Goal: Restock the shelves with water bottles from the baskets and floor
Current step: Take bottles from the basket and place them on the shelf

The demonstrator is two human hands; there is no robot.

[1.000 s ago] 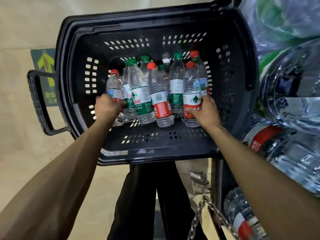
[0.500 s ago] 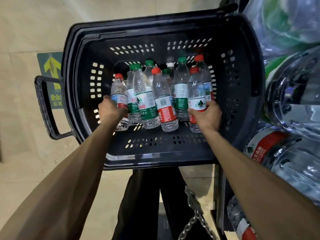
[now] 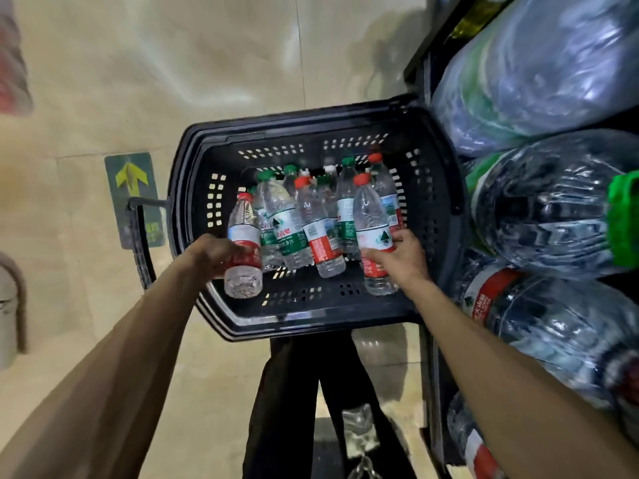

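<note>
Head view | left grip wraps red-capped bottle; right grip wraps second red-capped bottle | both now raised from black basket | ready for shelving

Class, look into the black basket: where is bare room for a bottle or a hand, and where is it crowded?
Free: the basket floor strip between the near rim and the bottle bases, bordered by the left hand and right hand. Also the tiled floor left of the basket. Crowded: the bottles between the hands, packed together.
</note>
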